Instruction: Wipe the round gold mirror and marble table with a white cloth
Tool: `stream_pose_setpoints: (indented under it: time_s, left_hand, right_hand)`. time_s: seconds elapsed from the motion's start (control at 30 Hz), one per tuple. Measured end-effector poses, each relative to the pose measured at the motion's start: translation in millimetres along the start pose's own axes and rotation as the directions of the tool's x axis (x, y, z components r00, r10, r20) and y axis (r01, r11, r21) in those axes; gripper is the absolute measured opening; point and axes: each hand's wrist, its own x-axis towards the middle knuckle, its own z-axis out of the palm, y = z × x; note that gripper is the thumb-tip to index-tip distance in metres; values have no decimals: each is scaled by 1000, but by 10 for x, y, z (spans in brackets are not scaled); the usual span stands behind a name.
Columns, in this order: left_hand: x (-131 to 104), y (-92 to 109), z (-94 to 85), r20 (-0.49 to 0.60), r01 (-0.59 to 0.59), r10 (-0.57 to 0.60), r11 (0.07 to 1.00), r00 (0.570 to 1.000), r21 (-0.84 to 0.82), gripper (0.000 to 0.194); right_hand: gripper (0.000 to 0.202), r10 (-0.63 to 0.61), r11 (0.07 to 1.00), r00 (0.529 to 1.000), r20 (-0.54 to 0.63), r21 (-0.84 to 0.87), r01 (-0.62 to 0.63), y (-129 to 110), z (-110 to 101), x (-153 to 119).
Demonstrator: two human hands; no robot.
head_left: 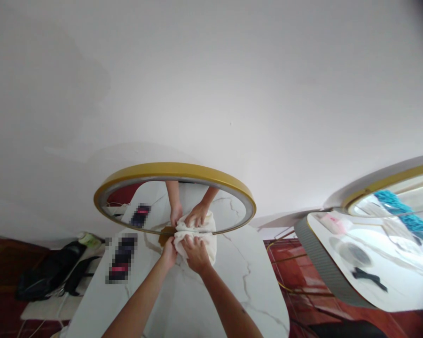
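Note:
A folded white towel lies on the marble-patterned table, against the lower rim of a round gold-framed mirror. At the towel's left edge is my left hand, its fingers closed on the fabric beside the mirror's gold stand. My right hand rests palm down on top of the towel, fingers spread. Both hands and the towel also appear as reflections in the mirror glass. The tips of my left fingers are partly hidden.
A pixelated dark object lies on the table at left. Further left, a black bag sits by a pale seat. At right, a second table holds a pink packet and a black item, beside another gold-framed mirror.

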Motion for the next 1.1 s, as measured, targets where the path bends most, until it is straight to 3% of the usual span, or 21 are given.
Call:
stream_pose_setpoints:
  time_s: [0.17, 0.4, 0.53, 0.83, 0.97, 1.1]
  left_hand:
    - [-44, 100, -122, -24, 74, -78, 991, 997, -113, 17]
    - [-87, 112, -120, -5, 109, -111, 981, 994, -164, 18]
    - [-87, 115, -123, -1, 118, -120, 977, 993, -177, 18]
    - [-97, 154, -189, 12, 82, -81, 977, 997, -195, 17]
    - [-106, 239, -345, -51, 16, -27, 978, 998, -209, 14]
    - [-159, 432, -553, -136, -103, 73, 967, 988, -233, 17]
  right_hand:
    - [80, 56, 998, 998, 24, -15, -55, 294, -18, -217]
    - [78, 222, 974, 975, 27, -57, -220, 747, -43, -643]
    - [80, 197, 980, 980, 36, -39, -195, 619, -54, -564]
    - [83, -8, 1000, 1000, -4, 26, 8, -147, -185, 15]
    - [83, -20, 999, 1000, 1, 46, 20, -136, -277, 11]
    - [83, 109, 994, 994, -7, 34, -108, 114, -282, -230]
